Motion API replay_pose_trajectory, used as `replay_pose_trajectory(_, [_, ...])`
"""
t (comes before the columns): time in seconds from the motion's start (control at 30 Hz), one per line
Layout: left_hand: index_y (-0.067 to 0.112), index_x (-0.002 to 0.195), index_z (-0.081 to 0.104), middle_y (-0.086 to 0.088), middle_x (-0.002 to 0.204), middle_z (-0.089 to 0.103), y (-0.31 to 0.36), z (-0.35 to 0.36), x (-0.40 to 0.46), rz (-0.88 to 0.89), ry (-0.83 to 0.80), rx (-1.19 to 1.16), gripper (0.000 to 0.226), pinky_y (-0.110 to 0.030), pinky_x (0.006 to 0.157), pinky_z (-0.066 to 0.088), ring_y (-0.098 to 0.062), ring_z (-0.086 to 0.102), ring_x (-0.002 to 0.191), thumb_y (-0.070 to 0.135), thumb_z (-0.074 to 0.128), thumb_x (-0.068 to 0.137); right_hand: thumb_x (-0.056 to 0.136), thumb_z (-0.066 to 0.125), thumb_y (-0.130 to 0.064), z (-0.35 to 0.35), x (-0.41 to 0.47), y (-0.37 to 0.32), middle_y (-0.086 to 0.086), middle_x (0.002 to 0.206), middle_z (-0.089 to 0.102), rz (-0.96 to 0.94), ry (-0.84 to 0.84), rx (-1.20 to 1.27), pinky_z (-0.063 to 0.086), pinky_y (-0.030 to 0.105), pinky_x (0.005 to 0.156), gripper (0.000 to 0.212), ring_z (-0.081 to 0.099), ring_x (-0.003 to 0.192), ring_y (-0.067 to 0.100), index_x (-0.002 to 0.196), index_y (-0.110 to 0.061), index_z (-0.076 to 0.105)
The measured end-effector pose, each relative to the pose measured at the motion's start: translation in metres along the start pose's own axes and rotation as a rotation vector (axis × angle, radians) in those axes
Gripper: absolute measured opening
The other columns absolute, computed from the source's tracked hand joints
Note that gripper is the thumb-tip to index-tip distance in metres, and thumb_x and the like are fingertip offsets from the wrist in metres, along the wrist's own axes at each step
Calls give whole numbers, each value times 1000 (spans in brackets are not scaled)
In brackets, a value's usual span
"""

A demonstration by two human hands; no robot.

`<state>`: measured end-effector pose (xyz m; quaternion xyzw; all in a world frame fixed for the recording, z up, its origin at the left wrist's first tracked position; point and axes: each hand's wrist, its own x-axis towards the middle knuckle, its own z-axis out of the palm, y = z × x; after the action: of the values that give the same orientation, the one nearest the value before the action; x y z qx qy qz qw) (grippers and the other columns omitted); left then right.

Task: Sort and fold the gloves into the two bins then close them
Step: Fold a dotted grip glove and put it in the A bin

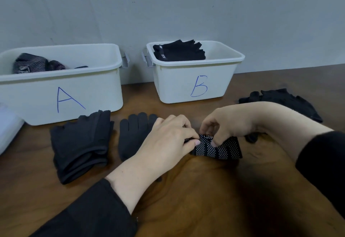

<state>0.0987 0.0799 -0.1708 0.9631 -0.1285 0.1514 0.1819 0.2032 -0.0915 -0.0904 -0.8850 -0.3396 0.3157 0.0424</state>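
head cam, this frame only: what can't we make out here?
- Dotted glove: its top edge is covered by the left hand and right hand, so the fold state is unclear.
- Bin A: front wall hides most of the contents, and the left edge cuts it off.
- Bin B: label on the black gloves too small to read.
- White object: cropped at left, unidentifiable.

I see two white bins: bin A and bin B, each lettered in blue. The glove in A is grey-and-purple striped; the gloves in B are black. On my brown woodgrain bench, a black glove with white dots, plain dark grey gloves and black sleeves.
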Motion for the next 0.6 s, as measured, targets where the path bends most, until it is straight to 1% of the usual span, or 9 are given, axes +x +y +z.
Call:
replay_pose_trajectory(0.07, [38,109,72,16,109,51,1,0,-1,28,19,11,26,-34,96,30,-6,40,105,49,51,98,87,77,-31,-1,3,-5,-17,107,66,29,-39,-37,49,18,85,40,62,99,2,124,-33,62])
replay_pose_trajectory(0.13, [36,106,73,15,108,52,1,-1,-3,61,79,10,27,-36,95,34,-8,43,104,49,51,98,86,76,-30,0,5,-8,-15,102,68,44,-47,-71,50,22,79,28,64,94,5,110,-37,63])
replay_pose_trajectory(0.2, [32,105,73,13,105,54,2,-7,-5,87,168,2,26,-38,91,38,-10,46,101,46,52,97,85,75,-29,2,3,-10,-13,98,70,57,-31,-65,51,22,74,22,65,89,6,99,-40,63])
replay_pose_trajectory(0.27, [29,105,73,11,103,56,0,-18,-7,88,265,-1,25,-38,88,40,-11,49,99,42,52,98,84,75,-28,3,-3,-13,-14,96,72,89,-5,-29,52,18,72,22,66,85,2,100,-40,66])
replay_pose_trajectory(0.33, [25,105,73,9,102,59,-6,-34,-12,77,373,-8,24,-37,85,41,-12,50,97,36,54,98,82,76,-28,2,-11,-15,-15,97,74,107,24,30,55,20,77,26,69,87,2,105,-39,68])
replay_pose_trajectory(0.4, [22,105,74,7,100,61,-19,-57,-21,59,471,-12,25,-37,83,42,-13,52,96,33,53,98,84,74,-17,-1,-16,-17,-8,98,76,78,47,185,57,25,79,24,72,87,8,103,-32,73])
replay_pose_trajectory(0.5, [19,102,75,7,99,63,-56,-97,-40,-7,629,-20,26,-38,84,40,-15,55,95,31,53,97,84,68,6,-14,-19,-34,17,98,75,-19,87,559,56,30,67,23,71,79,24,94,-13,78])
replay_pose_trajectory(0.53, [17,101,75,6,98,63,-71,-110,-48,-38,699,-8,24,-39,84,41,-16,57,95,29,54,97,82,69,9,-20,-18,-44,22,98,73,-66,103,663,56,32,68,21,69,80,27,93,-8,77])
replay_pose_trajectory(0.6, [14,99,75,3,99,65,-104,-135,-64,-108,806,40,21,-44,84,44,-20,60,94,25,57,96,80,69,7,-36,-14,-69,25,98,71,-154,136,824,56,36,72,17,67,83,31,92,-4,75])
